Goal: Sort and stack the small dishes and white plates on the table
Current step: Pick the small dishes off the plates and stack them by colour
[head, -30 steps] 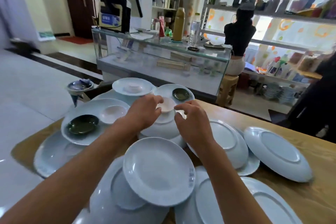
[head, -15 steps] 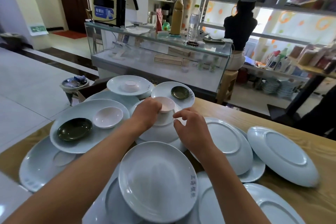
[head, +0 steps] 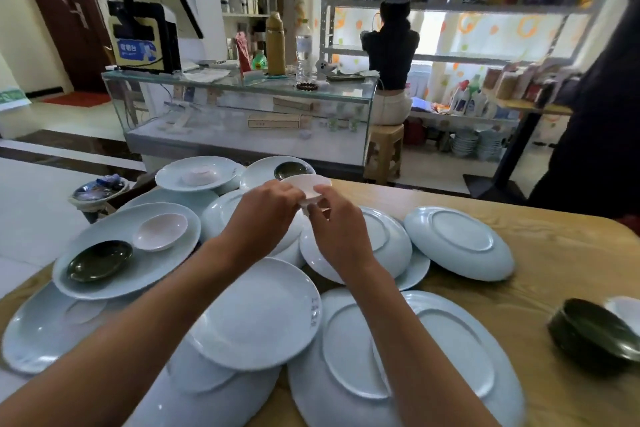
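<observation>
pinching a small round glossy pale pink ceramic dish (head: 306, 184), left hand (head: 265, 215) and right hand (head: 337, 229) grip opposite rims above smooth white plates (head: 457, 241).

You have 3 pale pink small dishes (head: 160, 231) and 3 dark green small dishes (head: 99, 260) in view, plus roughly 12 white plates (head: 459, 242), some partly covered by others.

Two small dishes (head: 126, 253) in a plate (head: 104, 284) at left, atop another plate (head: 41, 333). Near centre, a plate (head: 256, 315) over overlapping plates (head: 408, 357). At right, an upturned plate (head: 457, 243) leaning on its neighbour (head: 391, 239). Far right, a bowl (head: 588, 333) on the table (head: 554, 270). Behind the table, a glass counter (head: 242, 107).
</observation>
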A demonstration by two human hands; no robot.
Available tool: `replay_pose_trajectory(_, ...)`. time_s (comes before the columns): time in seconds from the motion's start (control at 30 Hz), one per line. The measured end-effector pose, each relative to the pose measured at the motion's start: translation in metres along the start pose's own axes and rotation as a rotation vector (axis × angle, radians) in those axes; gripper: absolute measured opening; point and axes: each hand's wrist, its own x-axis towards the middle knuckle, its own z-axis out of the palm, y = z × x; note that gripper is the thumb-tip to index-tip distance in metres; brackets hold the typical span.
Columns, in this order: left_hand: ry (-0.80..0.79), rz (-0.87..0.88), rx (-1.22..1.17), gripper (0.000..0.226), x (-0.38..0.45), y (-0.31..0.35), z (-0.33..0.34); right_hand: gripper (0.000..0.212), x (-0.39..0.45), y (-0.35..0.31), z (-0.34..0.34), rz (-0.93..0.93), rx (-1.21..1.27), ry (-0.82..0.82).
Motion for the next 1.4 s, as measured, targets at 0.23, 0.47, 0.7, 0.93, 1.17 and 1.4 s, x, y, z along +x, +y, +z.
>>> replay_pose_trajectory(0.23,-0.033,0.099,-0.081,0.014,0.024,0.087,-0.001,0.024,-0.03,0.028,-0.083,0.032,-0.026,0.125)
replay_pose_trajectory(0.47,-0.09,0.17,-0.237,0.033,0.046,0.195,0.016,0.02,-0.068,0.074,-0.178,0.167,-0.045,0.28)
replay_pose_trajectory(0.7,-0.099,0.305,-0.313,0.051,0.065,0.303,0.033,0.019,-0.116,0.123,-0.266,0.313,-0.092,0.505)
replay_pose_trajectory(0.93,-0.268,0.377,-0.285,0.059,0.057,0.357,0.056,0.018,-0.165,0.184,-0.32,0.562,-0.176,0.543)
replay_pose_trajectory(1.17,-0.377,0.393,-0.284,0.055,0.056,0.361,0.068,0.015,-0.185,0.215,-0.333,0.708,-0.168,0.498)
replay_pose_trajectory(1.4,-0.402,0.351,-0.314,0.056,0.055,0.348,0.064,0.038,-0.184,0.205,-0.332,0.763,-0.225,0.415)
